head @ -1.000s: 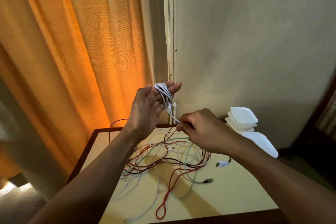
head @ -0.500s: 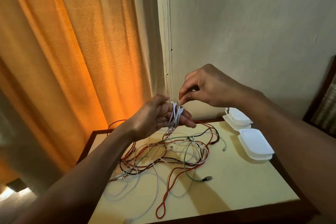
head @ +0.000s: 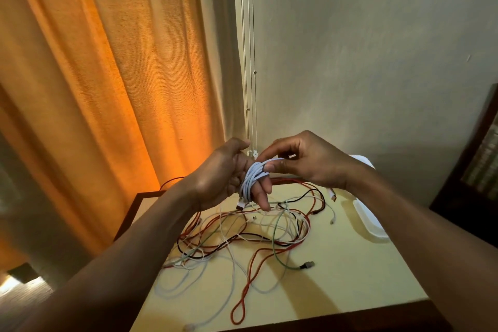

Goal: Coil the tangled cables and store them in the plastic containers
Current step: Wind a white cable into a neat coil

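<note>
A white cable is wound in several loops round the fingers of my left hand, which is raised above the table. One plug of the cable hangs below those fingers. My right hand pinches the top of the white coil between thumb and forefinger. Below both hands a tangle of red, white, green and black cables lies on the table. White plastic containers sit at the table's right edge, partly hidden by my right forearm.
An orange curtain hangs to the left and behind the table. A plain wall with a white cable duct stands behind. Dark furniture is at the far right. A green cable's plug lies near the table's middle.
My right hand has come down from above the left hand onto the white coil. The left hand has risen slightly, with the coil still round its fingers.
</note>
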`<action>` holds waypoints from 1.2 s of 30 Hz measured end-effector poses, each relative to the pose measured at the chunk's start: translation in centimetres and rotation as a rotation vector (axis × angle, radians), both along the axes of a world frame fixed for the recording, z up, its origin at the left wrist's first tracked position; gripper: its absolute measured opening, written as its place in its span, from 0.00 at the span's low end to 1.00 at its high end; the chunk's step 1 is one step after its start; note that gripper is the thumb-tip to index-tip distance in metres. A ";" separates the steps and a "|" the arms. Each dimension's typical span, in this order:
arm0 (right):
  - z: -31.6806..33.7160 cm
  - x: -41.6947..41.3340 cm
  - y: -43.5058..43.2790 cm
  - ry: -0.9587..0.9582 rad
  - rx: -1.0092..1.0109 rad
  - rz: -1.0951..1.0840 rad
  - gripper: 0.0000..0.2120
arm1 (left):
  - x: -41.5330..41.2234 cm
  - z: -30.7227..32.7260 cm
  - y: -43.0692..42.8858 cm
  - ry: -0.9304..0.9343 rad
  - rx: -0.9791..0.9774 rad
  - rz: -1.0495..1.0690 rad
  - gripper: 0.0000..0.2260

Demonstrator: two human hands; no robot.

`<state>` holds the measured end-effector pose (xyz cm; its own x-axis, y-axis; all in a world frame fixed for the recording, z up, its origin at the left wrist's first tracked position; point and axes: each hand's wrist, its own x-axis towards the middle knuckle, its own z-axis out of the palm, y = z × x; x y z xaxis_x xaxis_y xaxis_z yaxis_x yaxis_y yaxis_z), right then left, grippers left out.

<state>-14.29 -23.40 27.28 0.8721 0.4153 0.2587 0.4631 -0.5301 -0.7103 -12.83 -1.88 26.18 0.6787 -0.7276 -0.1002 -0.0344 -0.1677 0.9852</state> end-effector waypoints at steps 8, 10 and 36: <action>0.2 -0.9 1.2 -0.180 -0.056 -0.084 0.13 | -1.3 -1.1 -4.1 -0.145 -0.195 0.858 0.29; 0.4 -0.9 1.4 -0.211 -0.114 -0.109 0.13 | -1.0 -1.3 -4.1 -0.131 -0.314 0.955 0.30; 4.3 -2.5 -1.1 -0.288 -0.584 -0.182 0.07 | -0.4 -3.7 -0.9 -0.408 -0.034 0.531 0.11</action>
<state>-16.82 -24.46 31.63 0.8713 0.4101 0.2693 0.4578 -0.8771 -0.1453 -13.21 -2.77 22.52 0.9240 -0.2830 0.2570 -0.3264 -0.2340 0.9158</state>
